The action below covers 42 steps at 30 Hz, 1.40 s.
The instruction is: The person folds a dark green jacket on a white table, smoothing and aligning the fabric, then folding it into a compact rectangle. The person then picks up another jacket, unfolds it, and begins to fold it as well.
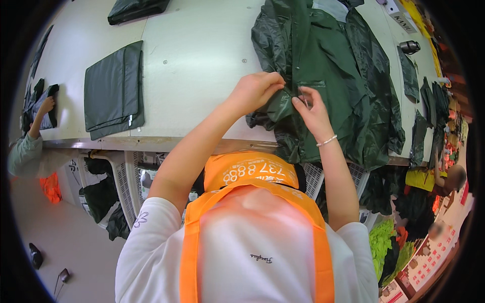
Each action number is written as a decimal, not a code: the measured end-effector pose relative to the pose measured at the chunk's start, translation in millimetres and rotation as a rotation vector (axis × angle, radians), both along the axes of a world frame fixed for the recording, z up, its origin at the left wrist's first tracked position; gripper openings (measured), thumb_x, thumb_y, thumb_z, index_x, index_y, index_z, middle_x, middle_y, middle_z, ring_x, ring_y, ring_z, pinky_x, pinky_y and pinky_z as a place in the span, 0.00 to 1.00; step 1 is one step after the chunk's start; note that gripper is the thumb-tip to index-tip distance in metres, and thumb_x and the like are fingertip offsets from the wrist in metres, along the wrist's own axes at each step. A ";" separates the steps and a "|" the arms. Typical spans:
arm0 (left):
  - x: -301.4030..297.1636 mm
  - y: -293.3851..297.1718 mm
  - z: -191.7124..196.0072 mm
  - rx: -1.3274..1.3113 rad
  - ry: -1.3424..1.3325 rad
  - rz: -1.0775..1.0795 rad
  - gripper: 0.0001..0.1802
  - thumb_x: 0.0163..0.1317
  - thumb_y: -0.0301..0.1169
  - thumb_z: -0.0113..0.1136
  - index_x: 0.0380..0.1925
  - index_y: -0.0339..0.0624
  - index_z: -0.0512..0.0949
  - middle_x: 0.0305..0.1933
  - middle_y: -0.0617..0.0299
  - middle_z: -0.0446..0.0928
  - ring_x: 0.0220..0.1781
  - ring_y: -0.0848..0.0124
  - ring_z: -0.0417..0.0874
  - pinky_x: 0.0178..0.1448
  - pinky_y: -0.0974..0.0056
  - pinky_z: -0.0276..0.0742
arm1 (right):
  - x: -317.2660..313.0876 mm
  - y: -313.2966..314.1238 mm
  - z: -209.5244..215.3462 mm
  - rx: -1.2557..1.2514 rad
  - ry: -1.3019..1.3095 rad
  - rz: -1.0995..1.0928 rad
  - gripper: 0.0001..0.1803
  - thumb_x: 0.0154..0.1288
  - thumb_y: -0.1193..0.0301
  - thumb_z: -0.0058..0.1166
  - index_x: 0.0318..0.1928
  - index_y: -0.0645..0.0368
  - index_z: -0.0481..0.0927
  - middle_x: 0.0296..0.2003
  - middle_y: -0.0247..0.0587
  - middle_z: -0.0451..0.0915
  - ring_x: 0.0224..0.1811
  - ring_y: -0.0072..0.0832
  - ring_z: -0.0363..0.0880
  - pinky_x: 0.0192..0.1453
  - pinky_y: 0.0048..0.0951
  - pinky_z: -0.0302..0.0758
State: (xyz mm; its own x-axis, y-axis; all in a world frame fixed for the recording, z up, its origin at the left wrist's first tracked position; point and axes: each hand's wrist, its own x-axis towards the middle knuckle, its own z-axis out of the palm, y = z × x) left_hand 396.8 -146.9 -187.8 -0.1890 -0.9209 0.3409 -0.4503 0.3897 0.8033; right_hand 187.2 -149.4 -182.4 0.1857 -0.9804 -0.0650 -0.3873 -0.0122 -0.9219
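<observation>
A dark green, shiny rain jacket (331,60) lies spread on the pale table in front of me, its lower edge hanging over the front. My left hand (256,92) is closed, pinching the front edge of the jacket between thumb and fingers. Close to its right, my right hand (316,113) is closed on a small thin metal tool (304,97) that looks like thread snips, held against the jacket's front. Fingers hide most of the tool. The jacket's sleeves lie crumpled at both sides.
A folded dark green garment (113,91) lies on the table (197,91) to the left; another folded bundle (136,9) is farther back. White plastic crates (124,177) stand below the table edge. A co-worker's arm (35,134) handles dark cloth at far left. A black flask (410,47) lies right.
</observation>
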 end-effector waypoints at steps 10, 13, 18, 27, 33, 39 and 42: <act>-7.3 -20.2 -2.9 0.071 -0.024 -0.152 0.06 0.63 0.31 0.55 0.35 0.40 0.74 0.33 0.54 0.80 0.37 0.55 0.81 0.40 0.59 0.76 | 10.4 2.1 56.9 -0.252 0.548 0.201 0.10 0.63 0.63 0.55 0.38 0.55 0.76 0.33 0.37 0.77 0.33 0.36 0.79 0.35 0.34 0.74; -6.5 -21.2 4.1 0.121 -0.071 -0.186 0.07 0.64 0.32 0.54 0.37 0.40 0.73 0.33 0.53 0.80 0.35 0.53 0.81 0.39 0.57 0.76 | 15.2 -2.8 62.1 -0.248 0.610 0.264 0.10 0.62 0.63 0.55 0.38 0.55 0.76 0.33 0.38 0.77 0.32 0.39 0.79 0.34 0.36 0.74; -3.8 -21.9 7.5 0.152 -0.111 -0.218 0.08 0.64 0.33 0.53 0.38 0.41 0.72 0.31 0.51 0.79 0.34 0.51 0.80 0.37 0.56 0.75 | 20.0 -10.9 67.9 -0.234 0.665 0.338 0.10 0.62 0.62 0.55 0.37 0.54 0.77 0.32 0.37 0.77 0.33 0.40 0.79 0.34 0.38 0.74; 0.9 -20.3 3.5 0.168 0.024 -0.129 0.07 0.65 0.31 0.52 0.37 0.39 0.72 0.33 0.53 0.81 0.37 0.54 0.82 0.41 0.59 0.77 | 18.4 -14.8 65.8 -0.213 0.585 0.305 0.13 0.60 0.64 0.58 0.40 0.58 0.77 0.34 0.40 0.79 0.35 0.37 0.80 0.37 0.34 0.75; 46.8 39.4 21.2 0.189 0.055 0.133 0.08 0.65 0.29 0.51 0.31 0.35 0.75 0.31 0.55 0.81 0.35 0.66 0.83 0.42 0.65 0.77 | -15.4 -23.0 31.2 0.267 0.161 0.316 0.20 0.55 0.70 0.65 0.46 0.64 0.76 0.37 0.35 0.80 0.41 0.22 0.78 0.44 0.23 0.73; 118.2 203.9 -8.3 1.059 -0.876 -0.388 0.19 0.56 0.48 0.58 0.28 0.42 0.81 0.31 0.50 0.81 0.35 0.55 0.82 0.40 0.53 0.76 | -1.0 -6.5 -7.5 0.164 -0.145 0.297 0.18 0.51 0.80 0.65 0.44 0.63 0.76 0.32 0.26 0.74 0.32 0.12 0.68 0.38 0.15 0.68; 113.0 195.0 15.5 0.932 -0.667 -0.105 0.14 0.57 0.41 0.57 0.36 0.44 0.80 0.34 0.56 0.82 0.41 0.51 0.81 0.44 0.54 0.77 | 10.1 -11.9 -18.3 0.208 0.000 0.314 0.15 0.52 0.81 0.64 0.39 0.63 0.74 0.30 0.25 0.75 0.33 0.12 0.69 0.39 0.16 0.70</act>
State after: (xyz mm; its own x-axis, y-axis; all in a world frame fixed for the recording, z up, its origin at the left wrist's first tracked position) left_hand 509.8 48.1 -172.3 -0.1664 -0.7321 -0.6606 -0.8947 -0.1695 0.4132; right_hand 197.3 -161.3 -200.6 0.4749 -0.8416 -0.2572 -0.3948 0.0574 -0.9170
